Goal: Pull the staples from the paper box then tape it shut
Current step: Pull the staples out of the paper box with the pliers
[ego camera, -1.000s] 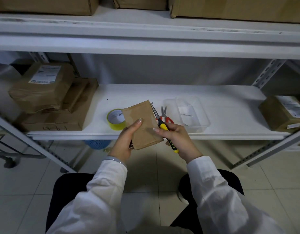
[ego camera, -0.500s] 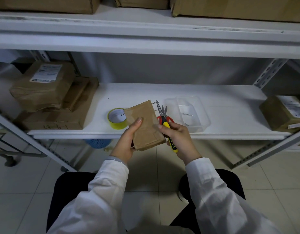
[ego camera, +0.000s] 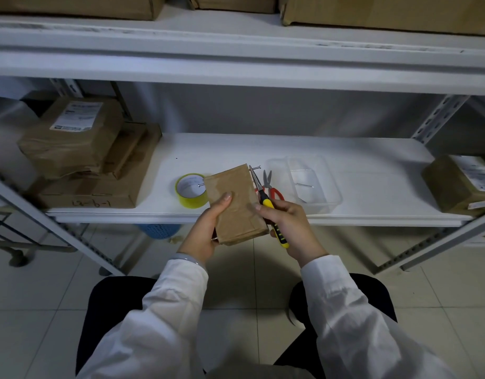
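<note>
Head view, clear tray (ego camera: 330,187) holding a staple (ego camera: 304,185), left hand (ego camera: 206,228) gripping paper box (ego camera: 236,203)

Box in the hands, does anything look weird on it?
Yes. Thin metal pins poke out of the brown box: one pin at its top right corner, by the tips of the pliers, another pin from its left side over the tape roll. Its paper looks crumpled.

Paper box (ego camera: 236,206), pliers (ego camera: 266,201) slightly rightward.

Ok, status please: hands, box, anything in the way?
Left hand holds box. Right hand grips pliers, tips at staple on its top corner. Tape on shelf; nothing blocking.
</note>
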Motion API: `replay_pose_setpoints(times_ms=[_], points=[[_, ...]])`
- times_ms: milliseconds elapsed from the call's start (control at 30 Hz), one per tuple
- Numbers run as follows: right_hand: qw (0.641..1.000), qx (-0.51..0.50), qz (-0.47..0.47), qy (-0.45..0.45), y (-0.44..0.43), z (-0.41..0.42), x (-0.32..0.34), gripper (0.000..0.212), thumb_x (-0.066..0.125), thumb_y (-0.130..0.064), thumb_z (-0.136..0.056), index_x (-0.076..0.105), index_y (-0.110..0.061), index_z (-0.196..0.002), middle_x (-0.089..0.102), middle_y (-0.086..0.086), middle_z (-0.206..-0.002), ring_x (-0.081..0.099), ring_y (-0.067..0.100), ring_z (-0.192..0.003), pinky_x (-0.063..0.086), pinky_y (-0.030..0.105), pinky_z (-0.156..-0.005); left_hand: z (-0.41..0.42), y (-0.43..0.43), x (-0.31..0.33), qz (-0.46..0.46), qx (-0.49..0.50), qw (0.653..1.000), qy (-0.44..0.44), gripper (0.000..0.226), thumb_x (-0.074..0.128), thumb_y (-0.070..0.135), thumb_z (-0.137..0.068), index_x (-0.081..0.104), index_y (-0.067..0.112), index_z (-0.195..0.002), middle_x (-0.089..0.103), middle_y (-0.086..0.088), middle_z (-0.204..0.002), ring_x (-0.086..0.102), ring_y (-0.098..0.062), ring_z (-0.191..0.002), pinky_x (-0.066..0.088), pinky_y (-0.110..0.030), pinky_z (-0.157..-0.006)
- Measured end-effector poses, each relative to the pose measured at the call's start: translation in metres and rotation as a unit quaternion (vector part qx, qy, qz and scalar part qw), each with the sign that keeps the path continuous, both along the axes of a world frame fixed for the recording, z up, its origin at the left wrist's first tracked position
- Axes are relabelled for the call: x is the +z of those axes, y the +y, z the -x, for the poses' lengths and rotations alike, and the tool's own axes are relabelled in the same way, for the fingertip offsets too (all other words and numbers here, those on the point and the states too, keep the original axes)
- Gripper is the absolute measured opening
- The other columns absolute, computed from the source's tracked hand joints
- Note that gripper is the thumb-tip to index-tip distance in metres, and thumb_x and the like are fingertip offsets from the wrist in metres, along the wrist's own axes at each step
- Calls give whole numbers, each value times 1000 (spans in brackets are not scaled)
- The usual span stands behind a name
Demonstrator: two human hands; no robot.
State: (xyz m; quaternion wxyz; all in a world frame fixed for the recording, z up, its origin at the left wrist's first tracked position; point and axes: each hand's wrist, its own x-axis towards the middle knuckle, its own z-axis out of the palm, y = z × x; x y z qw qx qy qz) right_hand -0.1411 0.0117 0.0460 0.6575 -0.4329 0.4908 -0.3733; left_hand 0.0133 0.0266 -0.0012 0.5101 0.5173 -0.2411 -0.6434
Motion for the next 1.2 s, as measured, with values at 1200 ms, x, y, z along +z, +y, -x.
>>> replay_pose_setpoints(times_ms=[1200], points=[[957,-214,-50,189,-49,56,-41,46,73,-30,-78,37,-15,-53,35,0,-54,36,17,-54,32,27,-52,20,-21,-12,-29,14,998,53,34,60,47,-84,61,29,-113,73,3,-104,63,-20,-108,48,-42,-96]])
